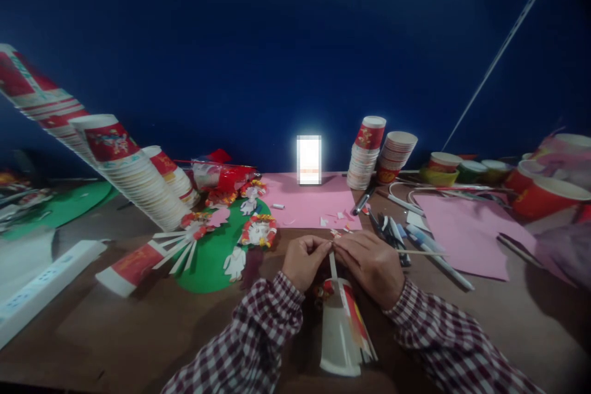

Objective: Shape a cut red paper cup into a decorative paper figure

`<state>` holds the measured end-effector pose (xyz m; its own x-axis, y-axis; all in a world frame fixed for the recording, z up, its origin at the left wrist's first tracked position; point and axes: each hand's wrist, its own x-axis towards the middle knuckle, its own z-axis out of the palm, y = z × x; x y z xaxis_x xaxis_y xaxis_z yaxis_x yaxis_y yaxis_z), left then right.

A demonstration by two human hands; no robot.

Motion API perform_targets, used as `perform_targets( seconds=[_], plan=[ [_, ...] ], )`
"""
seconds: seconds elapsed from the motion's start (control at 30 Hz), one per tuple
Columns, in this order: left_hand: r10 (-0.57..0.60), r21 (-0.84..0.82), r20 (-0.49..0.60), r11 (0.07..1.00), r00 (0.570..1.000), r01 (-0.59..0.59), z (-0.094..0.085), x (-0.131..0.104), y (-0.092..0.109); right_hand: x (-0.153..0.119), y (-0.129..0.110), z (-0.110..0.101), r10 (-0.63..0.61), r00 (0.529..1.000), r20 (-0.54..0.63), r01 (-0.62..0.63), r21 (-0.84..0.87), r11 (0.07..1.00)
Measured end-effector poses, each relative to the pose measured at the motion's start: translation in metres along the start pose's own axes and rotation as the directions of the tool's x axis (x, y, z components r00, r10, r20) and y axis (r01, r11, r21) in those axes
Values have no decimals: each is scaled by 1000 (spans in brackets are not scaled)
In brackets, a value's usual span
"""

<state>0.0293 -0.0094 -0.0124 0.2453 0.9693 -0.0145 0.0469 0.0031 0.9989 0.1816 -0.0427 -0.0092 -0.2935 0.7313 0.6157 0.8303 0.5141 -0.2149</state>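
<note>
Between left hand [308,260], right hand [369,263]: cut paper cup [339,341], print [353,314] illegible.

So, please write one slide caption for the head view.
Left hand and right hand meet at a white strip on a cut paper cup.

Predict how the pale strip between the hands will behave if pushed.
The pale strip is probably light, looking narrow and thin. It could crease if pushed, having so little width, yet its straight line suggests some stiffness.

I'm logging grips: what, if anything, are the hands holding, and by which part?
The cut paper cup: left hand and right hand appear to pinch the far end of one pale strip.
</note>
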Motion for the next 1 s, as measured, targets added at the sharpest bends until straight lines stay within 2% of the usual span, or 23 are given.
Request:
perform_targets(
  seconds=[0.23, 0.6, 0.73, 0.9, 1.0],
  plan=[
    [-52, -121, 42, 991, 998, 56, 0, 1, -6, 1, -2, 0, -6, 1000, -2, 6, 11, 1000],
    [-38, -177, 28, 983, 999, 42, 2, 1, -11, 1, -2, 0, 17, 1000, -15, -16, 36, 999],
    [-9, -214, 73, 977, 997, 25, 1, 2, -11, 0, -2, 0, 27, 1000, 2, -27, 65, 998],
    [77, -122, 66, 990, 995, -68, -2, 1, -6, 1, -2, -2, 34, 999, 15, -35, 73, 997],
    [87, -93, 65, 992, 994, -81, -2, 1, -4, 2, -2, -3, 36, 999, 31, -38, 66, 997]
  ],
)
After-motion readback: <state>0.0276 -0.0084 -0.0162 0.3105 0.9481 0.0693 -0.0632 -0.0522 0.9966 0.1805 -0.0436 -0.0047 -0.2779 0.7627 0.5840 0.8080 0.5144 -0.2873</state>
